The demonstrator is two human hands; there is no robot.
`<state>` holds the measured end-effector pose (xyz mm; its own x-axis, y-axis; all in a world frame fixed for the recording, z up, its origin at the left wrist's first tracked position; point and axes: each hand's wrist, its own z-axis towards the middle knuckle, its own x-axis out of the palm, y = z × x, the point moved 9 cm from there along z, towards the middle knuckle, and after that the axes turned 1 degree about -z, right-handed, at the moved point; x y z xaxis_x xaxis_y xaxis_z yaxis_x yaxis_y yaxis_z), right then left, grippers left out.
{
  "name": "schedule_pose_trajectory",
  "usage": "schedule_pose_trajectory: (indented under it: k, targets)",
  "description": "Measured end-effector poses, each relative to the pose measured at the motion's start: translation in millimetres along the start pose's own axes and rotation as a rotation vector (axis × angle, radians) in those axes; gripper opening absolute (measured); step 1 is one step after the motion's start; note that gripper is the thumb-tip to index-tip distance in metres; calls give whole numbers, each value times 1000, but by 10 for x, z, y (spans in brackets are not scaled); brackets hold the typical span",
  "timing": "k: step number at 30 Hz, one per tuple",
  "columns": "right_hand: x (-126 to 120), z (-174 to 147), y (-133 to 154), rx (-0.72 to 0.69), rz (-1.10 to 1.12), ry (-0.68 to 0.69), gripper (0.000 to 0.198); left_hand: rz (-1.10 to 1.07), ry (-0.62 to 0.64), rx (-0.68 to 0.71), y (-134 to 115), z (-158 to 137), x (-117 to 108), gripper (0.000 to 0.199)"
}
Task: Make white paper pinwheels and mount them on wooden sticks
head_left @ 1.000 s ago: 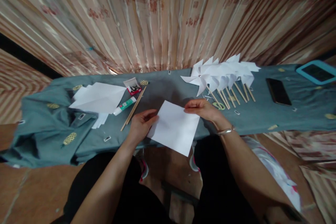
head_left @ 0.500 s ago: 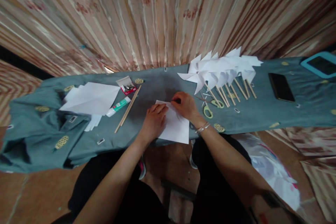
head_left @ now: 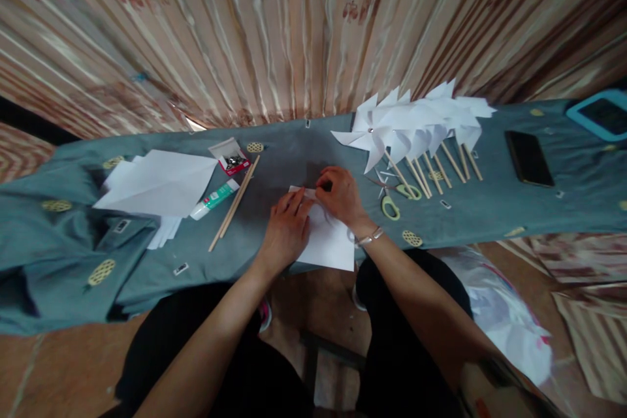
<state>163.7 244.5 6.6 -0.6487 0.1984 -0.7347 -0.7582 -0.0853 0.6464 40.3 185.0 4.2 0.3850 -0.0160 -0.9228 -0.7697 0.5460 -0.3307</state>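
Observation:
A white sheet of paper [head_left: 330,245] lies on the cloth-covered table in front of me, its top edge folded over in a narrow strip. My left hand [head_left: 287,225] rests over the sheet's left side, fingers stretched out and pressing near the fold. At the top edge, my right hand [head_left: 340,192] pinches the paper between thumb and forefinger. Just right of that hand are green-handled scissors [head_left: 390,207]. Several white paper pinwheels [head_left: 416,121] on wooden sticks lie in an overlapping row behind the scissors.
To the left are stacked paper sheets [head_left: 161,179], a glue tube [head_left: 215,199], an open box of metal pins [head_left: 231,160] and wooden sticks [head_left: 235,206]. A black phone [head_left: 529,157] and a blue-framed tablet [head_left: 602,116] lie at right. Patterned curtains [head_left: 294,32] hang behind the table.
The view has shifted slightly. My right hand still pinches the top edge, a little further up and left, and my left hand's fingers have moved along the fold.

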Motion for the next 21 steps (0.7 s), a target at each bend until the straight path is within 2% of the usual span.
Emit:
schedule_pose_trajectory:
  k: [13, 17, 21]
  targets:
    - [-535, -211, -423, -31, -8, -66, 21, -16, -29, 17, 24, 3, -36, 39]
    - [-720, -338, -492, 17, 45, -47, 14, -95, -66, 163, -174, -121, -205, 36]
    - [-878, -542, -335, 82, 299, 53, 11, -235, 58, 293, -402, -309, -199, 39]
